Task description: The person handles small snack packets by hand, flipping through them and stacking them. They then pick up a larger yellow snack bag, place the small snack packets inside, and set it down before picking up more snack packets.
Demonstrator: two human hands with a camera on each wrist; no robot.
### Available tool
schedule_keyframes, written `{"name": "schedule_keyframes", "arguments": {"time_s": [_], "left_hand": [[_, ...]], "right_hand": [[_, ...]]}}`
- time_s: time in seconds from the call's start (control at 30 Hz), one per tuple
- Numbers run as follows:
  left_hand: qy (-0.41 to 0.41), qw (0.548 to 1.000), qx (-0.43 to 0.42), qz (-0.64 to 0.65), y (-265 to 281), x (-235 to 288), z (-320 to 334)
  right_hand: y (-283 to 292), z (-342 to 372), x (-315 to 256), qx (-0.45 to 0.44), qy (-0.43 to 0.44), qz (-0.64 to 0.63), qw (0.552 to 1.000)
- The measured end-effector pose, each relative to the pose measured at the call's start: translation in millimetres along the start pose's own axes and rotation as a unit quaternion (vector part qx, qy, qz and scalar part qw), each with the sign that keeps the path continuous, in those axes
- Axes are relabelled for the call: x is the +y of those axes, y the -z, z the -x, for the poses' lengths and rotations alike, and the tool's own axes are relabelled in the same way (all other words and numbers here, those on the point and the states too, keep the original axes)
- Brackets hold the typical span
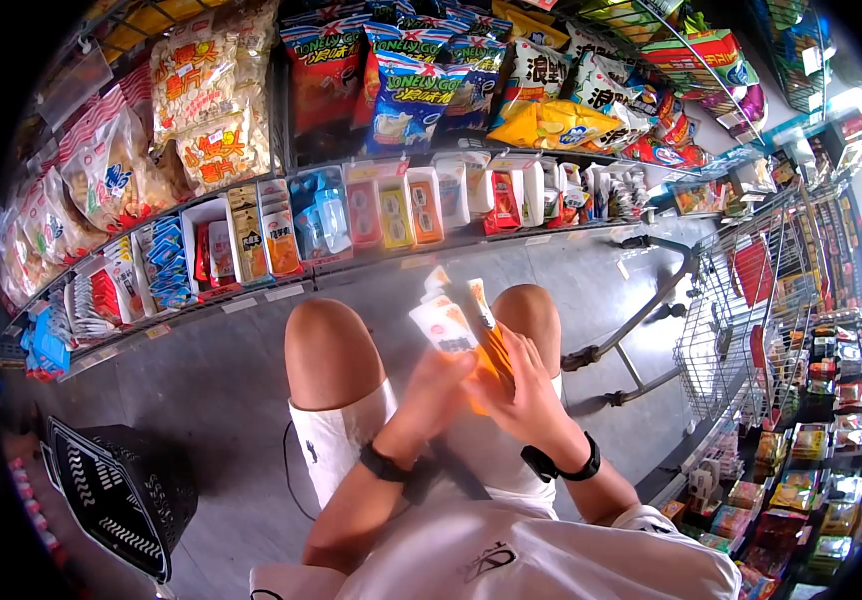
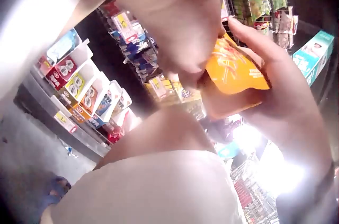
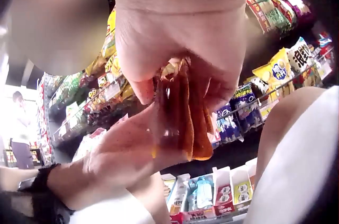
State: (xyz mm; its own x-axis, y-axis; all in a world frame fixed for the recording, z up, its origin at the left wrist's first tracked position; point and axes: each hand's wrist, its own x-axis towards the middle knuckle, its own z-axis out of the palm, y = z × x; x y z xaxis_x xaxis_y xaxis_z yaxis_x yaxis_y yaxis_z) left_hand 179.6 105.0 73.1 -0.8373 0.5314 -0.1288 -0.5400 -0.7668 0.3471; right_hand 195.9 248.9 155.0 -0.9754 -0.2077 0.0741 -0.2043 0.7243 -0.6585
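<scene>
Several small orange and white snack packets [image 1: 448, 325] are bunched together over the person's knees. My right hand [image 1: 531, 395] grips packets from the side; in the right wrist view its curled fingers [image 3: 143, 90] close around the upper end of a stack of orange-brown packets [image 3: 185, 120]. Blurred in the head view, my left hand [image 1: 438, 390] pinches the packets from the other side. The left wrist view has its curled fingers at the edge of an orange packet [image 2: 235, 70], whose far side lies against the right hand [image 2: 294, 91].
Ahead stands a shelf with boxes of small packets [image 1: 394, 215] under large snack bags [image 1: 416, 100]. A black basket [image 1: 141, 490] is on the floor at left. To the right is a wire shopping cart [image 1: 721, 330]. Bare knees [image 1: 326, 340] flank the hands.
</scene>
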Motion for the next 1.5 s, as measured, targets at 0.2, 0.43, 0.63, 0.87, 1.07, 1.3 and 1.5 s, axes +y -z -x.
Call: {"name": "schedule_keyframes", "arguments": {"time_s": [0.2,0.43,0.63,0.87,1.07,1.3,1.5], "left_hand": [[-0.010,1.000,0.016,0.008,1,1,2],[0.130,0.962,-0.148,0.188,11,-2,14],[0.174,0.952,-0.167,0.190,12,-15,13],[0.151,0.962,-0.117,0.193,5,-7,14],[0.171,0.954,-0.136,0.203,5,-5,15],[0.206,0.961,-0.100,0.154,4,-3,18],[0.176,0.962,-0.123,0.168,10,-9,15]], "right_hand": [[17,-2,-8,-0.002,0.082,0.115,0.990],[19,-9,23,0.042,0.013,-0.316,0.948],[17,-21,23,0.012,-0.002,-0.347,0.938],[17,-21,24,-0.002,0.007,-0.308,0.951],[14,-25,5,0.003,0.013,-0.350,0.937],[28,-29,8,-0.086,0.005,-0.302,0.949],[28,-29,26,-0.136,0.044,-0.285,0.948]]}}
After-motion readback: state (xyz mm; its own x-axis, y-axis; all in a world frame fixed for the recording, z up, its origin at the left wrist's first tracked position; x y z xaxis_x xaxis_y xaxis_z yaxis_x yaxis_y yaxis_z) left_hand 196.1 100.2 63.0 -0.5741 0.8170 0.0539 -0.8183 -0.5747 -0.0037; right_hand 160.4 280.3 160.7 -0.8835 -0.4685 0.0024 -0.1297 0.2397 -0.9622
